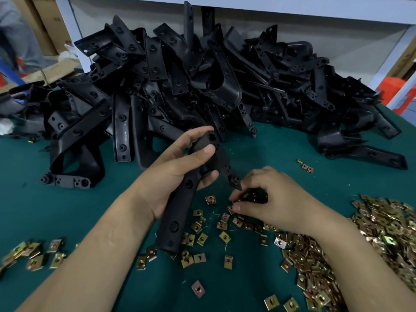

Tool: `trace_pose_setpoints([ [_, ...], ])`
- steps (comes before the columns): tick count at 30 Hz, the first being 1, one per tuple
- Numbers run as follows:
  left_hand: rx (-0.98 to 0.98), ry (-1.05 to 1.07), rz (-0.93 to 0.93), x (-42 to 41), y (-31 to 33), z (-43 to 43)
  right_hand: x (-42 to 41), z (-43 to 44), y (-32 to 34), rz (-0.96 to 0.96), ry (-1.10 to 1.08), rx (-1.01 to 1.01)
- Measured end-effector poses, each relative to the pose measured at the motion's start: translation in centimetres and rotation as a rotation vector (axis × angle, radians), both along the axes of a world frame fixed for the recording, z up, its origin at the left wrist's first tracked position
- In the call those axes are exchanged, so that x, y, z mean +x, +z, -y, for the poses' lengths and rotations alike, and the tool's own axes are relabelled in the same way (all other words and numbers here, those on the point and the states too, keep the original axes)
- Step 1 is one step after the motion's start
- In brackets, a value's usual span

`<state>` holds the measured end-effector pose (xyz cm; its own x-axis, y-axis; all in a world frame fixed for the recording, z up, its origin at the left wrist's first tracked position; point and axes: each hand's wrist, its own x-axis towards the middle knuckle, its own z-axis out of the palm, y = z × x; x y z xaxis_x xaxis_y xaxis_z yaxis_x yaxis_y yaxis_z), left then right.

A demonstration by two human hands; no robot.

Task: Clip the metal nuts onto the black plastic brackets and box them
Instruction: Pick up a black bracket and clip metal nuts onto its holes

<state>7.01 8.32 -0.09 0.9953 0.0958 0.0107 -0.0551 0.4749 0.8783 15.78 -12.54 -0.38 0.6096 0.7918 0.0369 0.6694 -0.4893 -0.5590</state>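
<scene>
Holding a bracket point(177, 212) in our left hand point(180, 176), we wrap our fingers and thumb round its middle. The bracket is long and black, and it tilts, with its low end touching the green tabletop point(67, 210) and its pointed tip up by our right hand point(270, 199). Our right hand is curled round a few nuts point(252, 195), and the thumb and first finger pinch one of them just under that tip. We cannot tell if the nut touches the bracket.

Loose nuts point(198, 238) lie under and between our hands. A big heap point(382, 233) of gold nuts sits to the right, and a small bunch point(33, 255) sits to the left. A big pile point(191, 75) of black brackets fills the back of the tabletop.
</scene>
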Motion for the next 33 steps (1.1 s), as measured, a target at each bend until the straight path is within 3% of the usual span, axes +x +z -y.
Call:
trace_pose_setpoints([
  [5, -0.002, 0.011, -0.018, 0.0, -0.1, -0.1, -0.1, 0.2, 0.1, -0.074, 0.013, -0.005],
  [12, -0.015, -0.003, -0.039, -0.1, 0.2, 0.1, 0.0, 0.4, 0.2, -0.033, 0.017, -0.053],
  [19, -0.022, 0.002, -0.047, -0.1, 0.2, 0.2, 0.3, 0.3, 0.6, -0.143, -0.041, 0.157],
  [26, -0.024, -0.011, -0.043, -0.1, 0.2, 0.2, 0.1, 0.1, 1.1, -0.415, -0.065, 0.486],
  [33, -0.022, -0.022, -0.033, -0.2, 0.1, 0.1, 0.3, 0.1, 0.9, -0.465, -0.119, 0.481],
])
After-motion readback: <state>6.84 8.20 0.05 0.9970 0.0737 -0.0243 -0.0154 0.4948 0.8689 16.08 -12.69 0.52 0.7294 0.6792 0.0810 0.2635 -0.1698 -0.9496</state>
